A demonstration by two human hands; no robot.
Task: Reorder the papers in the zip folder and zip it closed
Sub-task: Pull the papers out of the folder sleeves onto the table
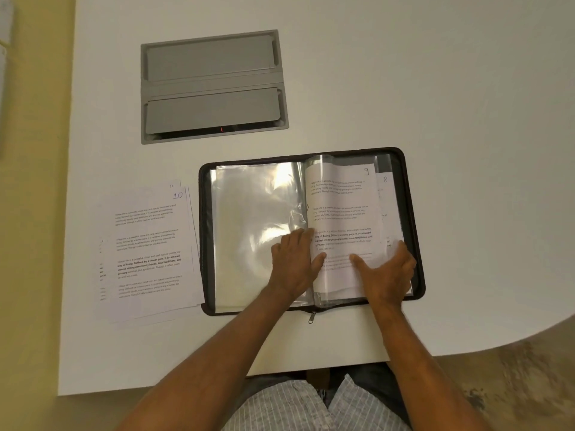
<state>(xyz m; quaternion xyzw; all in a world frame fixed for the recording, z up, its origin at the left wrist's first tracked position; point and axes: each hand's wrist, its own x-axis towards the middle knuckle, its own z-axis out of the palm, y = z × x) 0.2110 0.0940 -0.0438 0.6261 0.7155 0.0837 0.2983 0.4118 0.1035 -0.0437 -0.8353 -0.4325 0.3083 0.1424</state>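
Note:
A dark zip folder (pixel 413 213) lies open on the white table, its zip pull (pixel 311 317) hanging at the near edge. The left half shows empty clear sleeves (pixel 255 219). On the right half a sheet numbered 9 (pixel 342 206) sits in a sleeve, with sheet 8 (pixel 387 194) showing behind it. My left hand (pixel 295 262) rests at the spine, thumb on sheet 9's left edge. My right hand (pixel 389 272) grips the lower right of that sheet, thumb on top and fingers curled under its edge. A loose stack topped by sheet 10 (pixel 149 247) lies left of the folder.
A grey cable hatch (pixel 211 85) is set into the table beyond the folder. The table's (pixel 466 104) near edge curves away at the right, above mottled floor. A yellowish wall runs along the left side.

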